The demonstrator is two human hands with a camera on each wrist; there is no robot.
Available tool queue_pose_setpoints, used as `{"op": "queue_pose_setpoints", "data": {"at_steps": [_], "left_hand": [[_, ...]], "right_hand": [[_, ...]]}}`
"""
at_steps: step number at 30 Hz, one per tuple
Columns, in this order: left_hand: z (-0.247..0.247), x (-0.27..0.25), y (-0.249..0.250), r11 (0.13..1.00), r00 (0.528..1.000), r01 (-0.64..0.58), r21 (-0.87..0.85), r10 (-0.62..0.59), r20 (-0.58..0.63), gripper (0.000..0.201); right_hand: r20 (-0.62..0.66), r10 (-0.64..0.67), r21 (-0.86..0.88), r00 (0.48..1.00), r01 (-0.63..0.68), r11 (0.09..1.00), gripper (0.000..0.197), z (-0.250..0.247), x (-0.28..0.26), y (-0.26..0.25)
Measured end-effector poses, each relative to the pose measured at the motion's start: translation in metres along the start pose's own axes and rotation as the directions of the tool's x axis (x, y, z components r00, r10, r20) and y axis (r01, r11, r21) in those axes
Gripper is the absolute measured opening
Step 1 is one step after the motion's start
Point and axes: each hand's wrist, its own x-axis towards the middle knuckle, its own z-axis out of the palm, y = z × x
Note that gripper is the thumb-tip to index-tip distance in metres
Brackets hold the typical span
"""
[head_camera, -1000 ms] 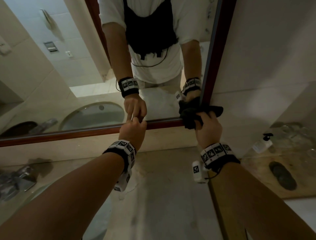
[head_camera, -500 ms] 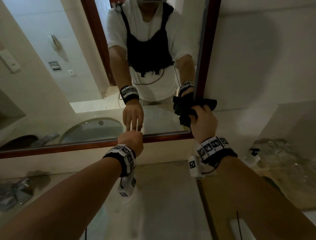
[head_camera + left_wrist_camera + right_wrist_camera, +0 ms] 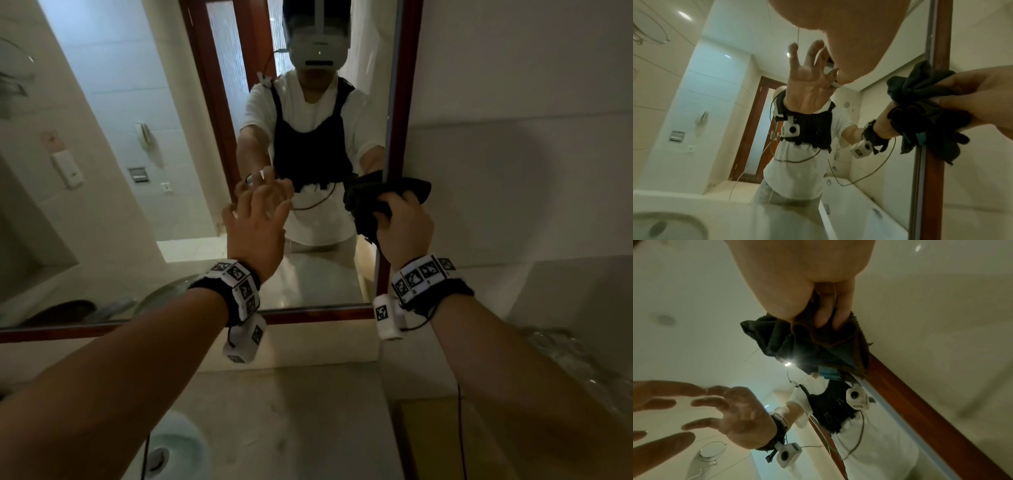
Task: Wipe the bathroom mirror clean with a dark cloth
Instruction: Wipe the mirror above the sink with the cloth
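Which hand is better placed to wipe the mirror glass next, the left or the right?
The right hand, probably: it grips the cloth against the mirror's right frame, beside the glass. The left hand is spread open at the glass and holds nothing.

From the right wrist, the right hand (image 3: 807, 280) filled the top of the picture, its fingers (image 3: 826, 308) curled into a bunched dark cloth (image 3: 813, 344). The cloth lay against the mirror (image 3: 694, 296) at its reddish wooden frame (image 3: 920, 402), partly overlapping the frame, with a small blue tag (image 3: 828, 374) showing at its lower edge. The glass reflected a person in a white shirt and dark vest, both wrist cameras, and a bright spot of light just below the cloth. At lower left the left hand (image 3: 653, 402) was blurred, fingers spread toward the glass and meeting their reflection; whether they touched it could not be told. A round chrome fitting (image 3: 712, 451) appeared in the reflection near the bottom.
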Motion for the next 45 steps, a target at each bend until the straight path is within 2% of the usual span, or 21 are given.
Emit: {"op": "queue_pose_setpoints", "data": {"at_steps": [5, 8, 12, 15, 19, 26, 29, 35, 41, 45], "left_hand": [[-0.028, 0.041, -0.006, 0.999, 0.995, 0.036, 0.030, -0.034, -0.090, 0.067], [-0.036, 0.059, -0.011, 0.998, 0.994, 0.046, 0.031, -0.043, -0.103, 0.068], [-0.036, 0.067, -0.016, 0.996, 0.996, 0.043, 0.079, -0.036, -0.081, 0.072], [-0.032, 0.067, -0.016, 0.995, 0.997, 0.041, 0.093, -0.034, -0.074, 0.073], [-0.027, 0.067, -0.017, 0.993, 0.996, 0.044, 0.106, -0.036, -0.084, 0.080], [-0.028, 0.069, -0.016, 0.994, 0.994, 0.033, 0.107, -0.021, -0.106, 0.078], [-0.033, 0.071, -0.015, 0.994, 0.994, 0.035, 0.100, -0.024, -0.106, 0.071], [-0.048, 0.077, -0.008, 0.994, 0.992, 0.058, 0.093, -0.046, -0.118, 0.067], [-0.060, 0.096, -0.006, 0.993, 0.986, -0.013, 0.114, 0.032, -0.165, 0.055], [-0.056, 0.101, -0.002, 0.997, 0.986, 0.016, 0.077, -0.002, -0.169, 0.052]], "right_hand": [[-0.051, -0.037, -0.007, 0.998, 0.037, 0.999, 0.020, -0.022, 0.033, -0.017], [-0.058, -0.050, -0.003, 0.997, 0.050, 0.999, 0.019, -0.016, 0.026, -0.013], [0.046, -0.009, 0.018, 0.999, 0.008, 1.000, 0.021, 0.008, -0.009, 0.011], [0.121, -0.028, 0.008, 0.992, 0.027, 1.000, 0.020, 0.023, -0.037, 0.027], [0.163, -0.010, -0.029, 0.987, 0.015, 0.999, 0.023, 0.025, -0.044, 0.031], [0.006, -0.063, -0.018, 0.998, 0.063, 0.998, 0.019, 0.004, -0.004, 0.009], [-0.042, -0.076, -0.042, 0.996, 0.074, 0.996, 0.019, -0.012, 0.020, -0.003], [-0.229, -0.189, 0.043, 0.955, 0.204, 0.978, 0.019, -0.028, 0.048, -0.017], [-0.235, -0.185, -0.008, 0.954, 0.189, 0.982, 0.022, -0.067, 0.102, -0.050], [-0.243, -0.213, -0.055, 0.946, 0.206, 0.977, 0.023, -0.059, 0.097, -0.048]]}}
